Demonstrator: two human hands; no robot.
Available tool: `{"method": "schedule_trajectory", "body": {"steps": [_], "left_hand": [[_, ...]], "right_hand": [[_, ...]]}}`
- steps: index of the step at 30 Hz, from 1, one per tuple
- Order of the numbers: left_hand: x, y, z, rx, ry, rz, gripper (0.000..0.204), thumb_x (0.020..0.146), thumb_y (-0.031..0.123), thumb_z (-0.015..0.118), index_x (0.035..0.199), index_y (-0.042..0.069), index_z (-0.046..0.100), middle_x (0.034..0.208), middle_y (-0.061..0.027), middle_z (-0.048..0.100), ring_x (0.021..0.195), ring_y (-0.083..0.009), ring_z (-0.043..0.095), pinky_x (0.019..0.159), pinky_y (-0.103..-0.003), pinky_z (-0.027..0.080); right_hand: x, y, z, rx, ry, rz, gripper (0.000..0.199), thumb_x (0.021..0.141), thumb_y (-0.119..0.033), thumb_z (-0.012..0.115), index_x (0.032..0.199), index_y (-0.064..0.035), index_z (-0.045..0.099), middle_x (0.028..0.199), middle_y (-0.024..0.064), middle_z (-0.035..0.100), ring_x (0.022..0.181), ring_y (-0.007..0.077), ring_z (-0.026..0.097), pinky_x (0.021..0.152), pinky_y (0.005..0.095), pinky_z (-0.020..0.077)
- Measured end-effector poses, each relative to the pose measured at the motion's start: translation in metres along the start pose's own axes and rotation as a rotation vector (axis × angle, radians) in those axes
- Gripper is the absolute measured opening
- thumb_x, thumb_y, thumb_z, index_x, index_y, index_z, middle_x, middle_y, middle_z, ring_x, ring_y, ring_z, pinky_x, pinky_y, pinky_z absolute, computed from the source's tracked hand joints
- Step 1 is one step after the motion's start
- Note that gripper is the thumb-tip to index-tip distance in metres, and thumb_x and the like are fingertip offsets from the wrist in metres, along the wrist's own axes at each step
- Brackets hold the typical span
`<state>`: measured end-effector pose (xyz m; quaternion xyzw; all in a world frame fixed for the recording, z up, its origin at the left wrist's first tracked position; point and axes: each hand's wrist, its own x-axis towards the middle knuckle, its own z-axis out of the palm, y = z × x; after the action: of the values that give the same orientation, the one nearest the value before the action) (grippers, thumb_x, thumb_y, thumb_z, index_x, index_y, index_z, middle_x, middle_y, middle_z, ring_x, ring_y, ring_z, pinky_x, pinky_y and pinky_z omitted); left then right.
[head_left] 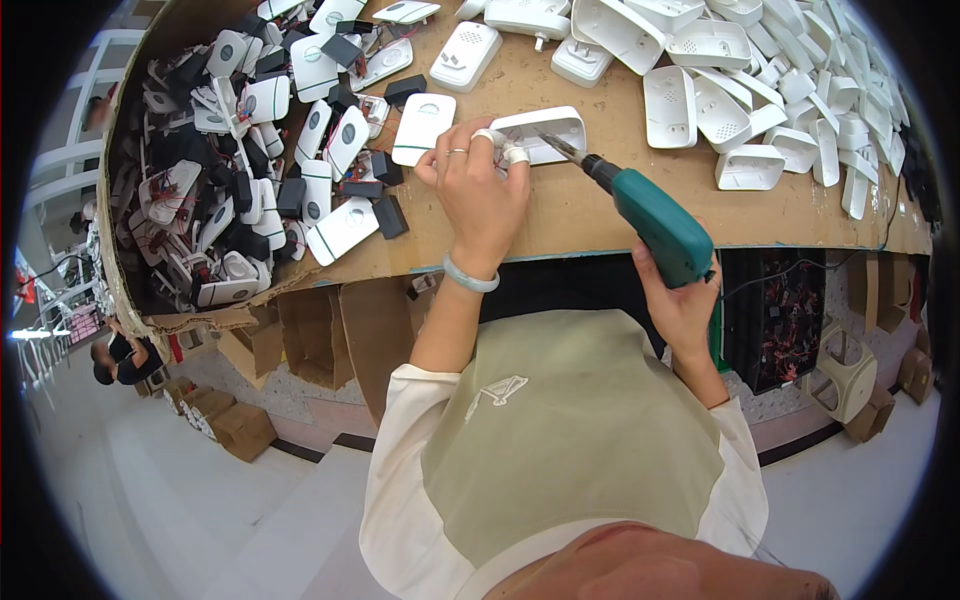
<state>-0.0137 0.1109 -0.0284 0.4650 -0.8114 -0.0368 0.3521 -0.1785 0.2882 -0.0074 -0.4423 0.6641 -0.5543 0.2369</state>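
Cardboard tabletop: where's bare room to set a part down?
Bare cardboard shows along the near edge between the left hand and the green power driver, and again right of the driver, in front of the heaped white shells. Crowded: the left end, piled with wired covers, and the upper right, under those shells.

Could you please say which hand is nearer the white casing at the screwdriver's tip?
Left: the left hand is at the left end of the white casing; the right hand grips the green screwdriver, farther away.
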Motion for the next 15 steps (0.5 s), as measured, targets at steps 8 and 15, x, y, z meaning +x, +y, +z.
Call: {"method": "schedule_trajectory", "body": {"steps": [8, 15], "left_hand": [[-0.002, 0.001, 0.002, 0.019, 0.014, 0.018, 0.016, 0.075, 0.013, 0.071, 0.088, 0.004, 0.067, 0.108, -0.0072, 0.072, 0.105, -0.0255, 0.062, 0.093, -0.042, 0.034], [-0.022, 0.004, -0.022, -0.197, -0.19, -0.169, 0.016, 0.083, 0.011, 0.071, 0.088, 0.001, 0.059, 0.093, -0.0166, 0.063, 0.084, -0.0365, 0.06, 0.077, -0.045, 0.043]], "right_hand": [[-0.012, -0.007, -0.015, 0.038, 0.084, 0.125, 0.027, 0.087, -0.002, 0.078, 0.109, 0.0029, 0.063, 0.101, 0.0044, 0.06, 0.088, 0.0119, 0.059, 0.079, 0.0247, 0.048], [-0.019, -0.007, -0.02, 0.033, 0.128, 0.11, 0.027, 0.087, -0.005, 0.079, 0.108, 0.0024, 0.064, 0.098, 0.0039, 0.063, 0.088, 0.0118, 0.06, 0.079, 0.0252, 0.0486]]}}
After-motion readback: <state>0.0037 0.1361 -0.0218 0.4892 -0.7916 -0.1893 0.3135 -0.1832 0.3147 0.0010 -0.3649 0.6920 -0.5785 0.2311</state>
